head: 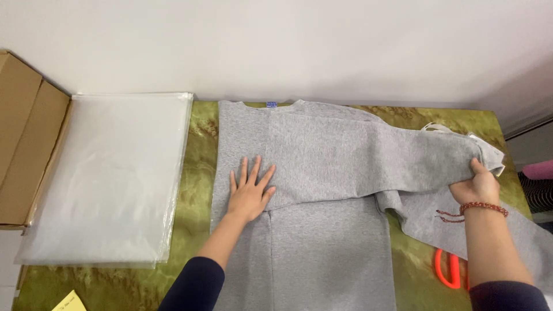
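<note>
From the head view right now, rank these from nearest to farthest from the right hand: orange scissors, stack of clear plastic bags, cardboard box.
Measured from the right hand:
1. Orange scissors, just below the hand, on the right side.
2. Stack of clear plastic bags, across the sweatshirt, on the left.
3. Cardboard box, far left edge.

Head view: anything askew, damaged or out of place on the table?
Mostly tidy. One oddity: the orange-handled scissors lie partly under the grey sweatshirt, near its spread-out right side, so only the handles show. The left hand presses flat on the sweatshirt; the right hand grips the folded-over sleeve. The stack of clear bags lies square.
</note>
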